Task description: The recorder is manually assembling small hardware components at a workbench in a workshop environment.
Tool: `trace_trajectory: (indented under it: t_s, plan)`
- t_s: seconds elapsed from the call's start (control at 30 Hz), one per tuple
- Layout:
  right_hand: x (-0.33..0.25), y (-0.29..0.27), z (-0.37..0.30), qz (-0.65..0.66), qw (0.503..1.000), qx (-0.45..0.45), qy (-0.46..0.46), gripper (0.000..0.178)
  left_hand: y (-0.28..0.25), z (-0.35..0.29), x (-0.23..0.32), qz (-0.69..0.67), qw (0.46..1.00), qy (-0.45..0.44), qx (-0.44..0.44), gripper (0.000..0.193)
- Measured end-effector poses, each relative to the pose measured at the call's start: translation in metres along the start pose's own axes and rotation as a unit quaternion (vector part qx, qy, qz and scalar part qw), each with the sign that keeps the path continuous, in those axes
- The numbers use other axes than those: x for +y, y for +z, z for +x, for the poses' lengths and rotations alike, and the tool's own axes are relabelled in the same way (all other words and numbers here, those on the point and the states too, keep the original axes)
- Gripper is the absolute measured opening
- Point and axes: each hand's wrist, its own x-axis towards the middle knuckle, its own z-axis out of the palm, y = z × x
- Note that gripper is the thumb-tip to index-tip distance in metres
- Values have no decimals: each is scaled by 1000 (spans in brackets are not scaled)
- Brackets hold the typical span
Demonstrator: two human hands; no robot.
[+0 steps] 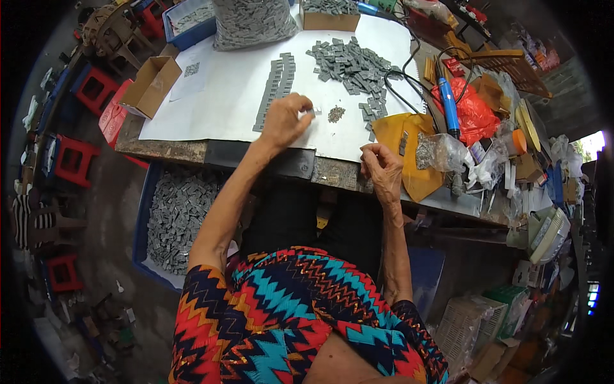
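My left hand (pixel 286 123) is over the white sheet (pixel 217 109), its thumb and fingers pinched together. Whatever is between those fingertips is too small to make out. Just beyond it, small grey plastic parts stand in two long neat rows (pixel 275 89). To its right lies a little heap of tiny brownish metal pieces (pixel 336 114), perhaps screws. My right hand (pixel 384 169) is at the table's front edge with its fingers curled in; any object in them is hidden. A large loose pile of grey plastic parts (pixel 352 67) spreads farther back.
A blue electric screwdriver (pixel 449 105) with a black cable stands at the right, by a yellow envelope (pixel 400 153) and a red plastic bag (pixel 470 109). A bulging clear bag (pixel 252 22) and a cardboard box (pixel 150 86) stand left. Below is a blue crate (pixel 144 224) of grey parts.
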Motion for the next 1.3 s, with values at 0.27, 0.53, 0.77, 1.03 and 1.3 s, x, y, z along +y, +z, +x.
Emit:
trace_trajectory:
  t_s: [0.27,0.53,0.77,1.03,1.3]
  plan:
    - [21,4,-12,-62,997,25,-46,6,15,41,-41,140,990,2,23,17]
    - [15,9,-9,-147,983,45,-102,3,26,99,-85,178,981,-58,46,13]
    - [17,11,-7,-176,978,36,-111,4,30,122,-113,209,974,-82,22,10]
    - [12,13,-4,-190,974,31,-121,6,31,131,-127,206,973,-100,-25,22]
    - [10,15,-4,-191,974,31,-114,6,28,132,-122,194,978,-82,9,13]
